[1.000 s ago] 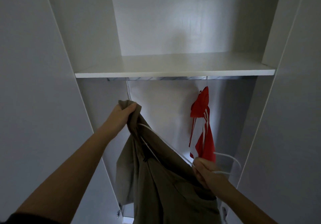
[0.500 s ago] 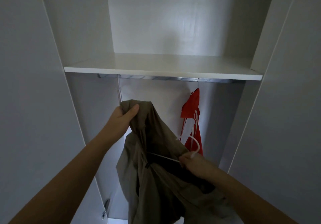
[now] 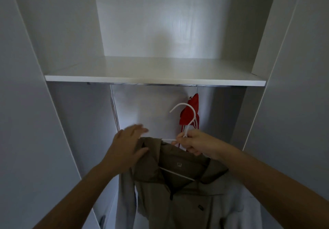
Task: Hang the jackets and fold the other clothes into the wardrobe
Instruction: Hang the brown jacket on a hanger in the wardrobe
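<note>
Head view. Brown jacket seen lower centre, draped on white hanger, in front of wardrobe opening, below rail. R hand, centre-right, clamped round hanger neck; hook pointed up, not on rail. L hand, centre-left, fingers straight, laid flat on jacket collar/shoulder, nothing gripped. Red garment hung from rail behind hook. White shelf just above rail.

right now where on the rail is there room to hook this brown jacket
The rail is bare between the thin hanging strip on the left and the red jacket. Crowded only at that right end.
</note>
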`<state>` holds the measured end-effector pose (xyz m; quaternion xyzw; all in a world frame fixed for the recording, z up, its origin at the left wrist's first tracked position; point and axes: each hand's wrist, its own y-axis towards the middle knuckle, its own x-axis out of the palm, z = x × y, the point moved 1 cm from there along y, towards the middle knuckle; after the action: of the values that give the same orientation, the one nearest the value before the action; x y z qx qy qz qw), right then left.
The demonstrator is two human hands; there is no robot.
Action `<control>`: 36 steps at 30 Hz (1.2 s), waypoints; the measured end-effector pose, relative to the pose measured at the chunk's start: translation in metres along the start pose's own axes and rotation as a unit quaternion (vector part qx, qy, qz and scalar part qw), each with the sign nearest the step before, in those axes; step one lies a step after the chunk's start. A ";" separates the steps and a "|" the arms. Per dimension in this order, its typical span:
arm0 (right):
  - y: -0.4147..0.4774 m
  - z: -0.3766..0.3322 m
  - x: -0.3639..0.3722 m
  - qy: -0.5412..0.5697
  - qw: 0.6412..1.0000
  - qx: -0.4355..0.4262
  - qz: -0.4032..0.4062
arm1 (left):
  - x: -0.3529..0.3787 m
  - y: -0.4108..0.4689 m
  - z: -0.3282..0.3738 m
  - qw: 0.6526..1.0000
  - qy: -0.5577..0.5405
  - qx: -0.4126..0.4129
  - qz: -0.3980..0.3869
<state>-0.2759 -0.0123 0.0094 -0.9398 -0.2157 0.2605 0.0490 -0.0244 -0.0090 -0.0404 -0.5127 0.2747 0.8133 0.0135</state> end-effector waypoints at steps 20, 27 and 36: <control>0.211 0.032 -0.068 -0.025 0.971 0.048 0.233 | 0.148 0.231 -0.157 0.994 -0.078 0.080 -0.013; 0.261 0.011 -0.094 -0.057 0.955 0.017 0.291 | 0.146 0.286 -0.182 0.992 -0.065 0.102 0.032; 0.328 0.024 -0.113 -0.105 0.941 0.009 0.323 | 0.168 0.326 -0.210 1.000 0.023 0.002 0.009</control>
<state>-0.2510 -0.3578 -0.0255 -0.9260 0.0974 0.3611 -0.0525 -0.0292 -0.4262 -0.1092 -0.5283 0.2809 0.8012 0.0008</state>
